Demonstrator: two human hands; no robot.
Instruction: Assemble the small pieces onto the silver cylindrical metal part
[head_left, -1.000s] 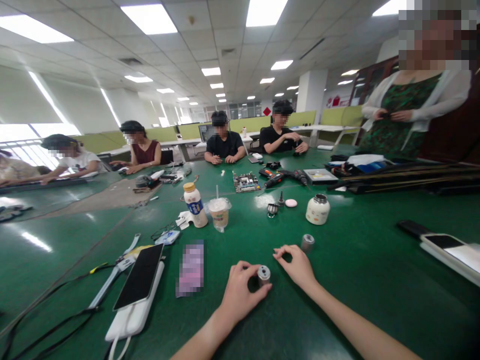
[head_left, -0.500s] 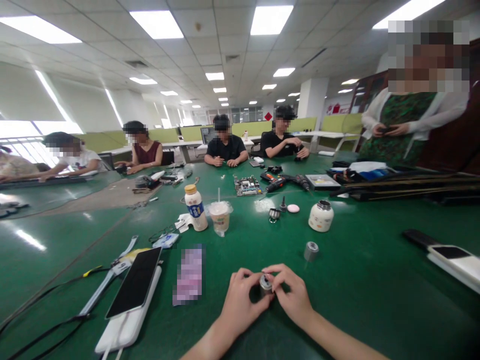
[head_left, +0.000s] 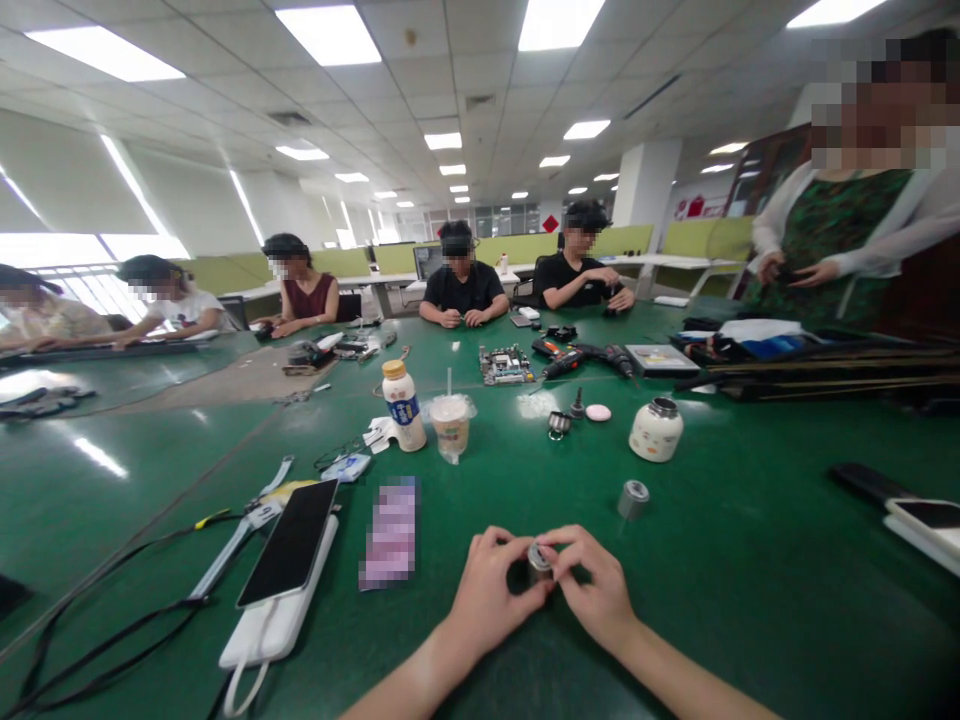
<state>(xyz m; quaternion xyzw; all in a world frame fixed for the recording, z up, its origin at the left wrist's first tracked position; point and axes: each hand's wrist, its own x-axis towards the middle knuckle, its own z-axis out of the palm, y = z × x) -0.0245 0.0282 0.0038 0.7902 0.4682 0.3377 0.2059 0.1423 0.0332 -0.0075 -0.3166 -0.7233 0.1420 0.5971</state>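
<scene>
A small silver metal cylinder point(head_left: 538, 566) stands near the front of the green table, between both hands. My left hand point(head_left: 495, 585) curves round its left side, with thumb and index finger gripping it. My right hand point(head_left: 592, 585) is at its right upper edge, fingertips pressed together at the rim; whatever they pinch is too small to make out. A second silver cylinder point(head_left: 634, 499) stands beyond, to the right. Farther back are a white round flask point(head_left: 656, 431) without a lid, a metal part with a ring point(head_left: 558, 424) and a pink disc point(head_left: 598, 412).
On the left, a phone point(head_left: 289, 545) lies on a white power bank point(head_left: 262, 640) beside straps. A bottle point(head_left: 404, 408), a cup point(head_left: 451, 427), a circuit board point(head_left: 506, 365) and power drills point(head_left: 566, 362) are farther back. Several people are round the table.
The view has shifted, so the table items appear slightly to the right. Both hands stay at the small cylinder, with little finger movement. The standing person's arm on the right has moved.
</scene>
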